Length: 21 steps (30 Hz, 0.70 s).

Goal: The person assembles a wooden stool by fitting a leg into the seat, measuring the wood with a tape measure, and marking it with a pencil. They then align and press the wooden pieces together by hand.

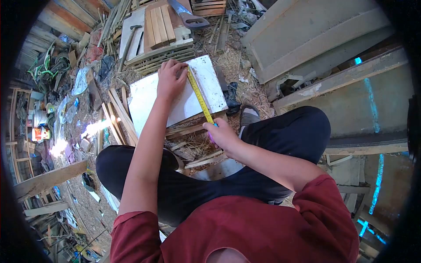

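Observation:
A yellow tape measure (200, 95) is drawn out across a white, speckled board (147, 98) in front of my knees. My left hand (171, 79) is at the blade's far end near the board's back edge, thumb and fingers pinched on the tip. Closer to me, my right hand (222, 135) is closed around the case, of which only a bit of pink and purple shows. The blade slants from the back edge down toward my right hand. Under the board's front edge, wooden slats are visible.
Behind the board, a slatted stack carries several planks (159, 26), a hammer (130, 46) and a handsaw (189, 16). Loose wood strips (118, 116) lie to the left. Large grey panels (315, 35) lean at the right. Scraps and straw cover the ground.

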Each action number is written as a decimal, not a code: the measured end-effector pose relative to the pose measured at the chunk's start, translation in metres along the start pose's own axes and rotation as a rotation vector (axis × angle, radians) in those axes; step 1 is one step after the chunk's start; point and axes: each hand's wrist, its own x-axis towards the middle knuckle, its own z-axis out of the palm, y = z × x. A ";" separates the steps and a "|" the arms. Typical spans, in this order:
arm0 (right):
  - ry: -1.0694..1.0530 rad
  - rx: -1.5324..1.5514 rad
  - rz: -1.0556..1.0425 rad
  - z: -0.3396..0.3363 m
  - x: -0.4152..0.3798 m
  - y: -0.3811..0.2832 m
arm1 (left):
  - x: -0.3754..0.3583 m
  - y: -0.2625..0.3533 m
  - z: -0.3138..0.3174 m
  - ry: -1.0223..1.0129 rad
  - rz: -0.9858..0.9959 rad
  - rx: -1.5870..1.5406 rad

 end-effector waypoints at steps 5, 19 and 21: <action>0.040 -0.091 -0.059 0.001 0.001 0.006 | 0.000 0.001 0.000 0.020 0.013 -0.001; 0.050 -0.083 -0.093 0.001 0.009 0.015 | 0.001 -0.004 0.002 0.009 0.019 -0.012; 0.060 -0.093 -0.111 0.001 0.011 0.016 | 0.001 -0.004 0.002 0.007 0.016 -0.012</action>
